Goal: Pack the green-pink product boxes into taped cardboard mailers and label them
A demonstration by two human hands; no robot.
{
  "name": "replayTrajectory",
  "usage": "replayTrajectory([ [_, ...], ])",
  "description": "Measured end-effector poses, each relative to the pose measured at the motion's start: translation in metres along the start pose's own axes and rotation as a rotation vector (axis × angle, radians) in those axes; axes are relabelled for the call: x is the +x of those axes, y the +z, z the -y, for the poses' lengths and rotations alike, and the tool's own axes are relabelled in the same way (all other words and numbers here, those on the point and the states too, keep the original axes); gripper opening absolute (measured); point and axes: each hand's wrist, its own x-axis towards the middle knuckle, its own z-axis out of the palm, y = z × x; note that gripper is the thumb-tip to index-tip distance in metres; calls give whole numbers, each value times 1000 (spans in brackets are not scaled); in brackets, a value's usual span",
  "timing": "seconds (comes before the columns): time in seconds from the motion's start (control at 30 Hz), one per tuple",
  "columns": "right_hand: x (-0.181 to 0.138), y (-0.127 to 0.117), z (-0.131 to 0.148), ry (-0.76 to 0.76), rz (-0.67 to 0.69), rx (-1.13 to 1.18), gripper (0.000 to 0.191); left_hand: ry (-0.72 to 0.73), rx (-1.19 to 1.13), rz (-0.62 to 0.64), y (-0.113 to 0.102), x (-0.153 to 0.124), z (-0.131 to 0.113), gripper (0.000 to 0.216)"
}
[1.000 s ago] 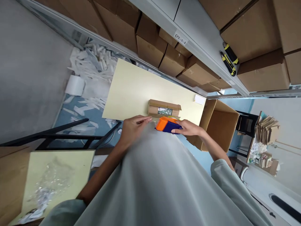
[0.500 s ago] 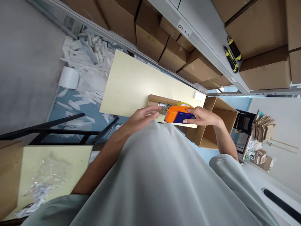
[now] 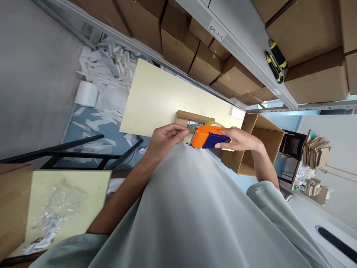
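Head view: orange-and-blue tape dispenser clasped in right hand, near small open carton on cream tabletop. Left hand pinched together; grip on anything cannot be told. Brown boxes stacked on grey shelf; blue floor strewn with white scraps.

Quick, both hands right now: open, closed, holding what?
Left hand: curled toward a pinch; can't tell if closed or holding anything.
Right hand: closed on the orange-and-blue tape dispenser.
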Motion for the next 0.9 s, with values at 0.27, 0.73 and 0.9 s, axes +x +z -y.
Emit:
replayTrajectory([
  [0.27, 9, 23, -11, 35, 75, 139, 64, -45, 76, -129, 3, -17, 13, 29],
  [0.73, 21, -10, -67, 216, 136, 418, 62, -280, -508, -165, -34, 46, 76, 35],
  [0.9, 35, -18, -75, 223, 150, 443, 60, -340, -658, -207, -23, 62, 92, 27],
])
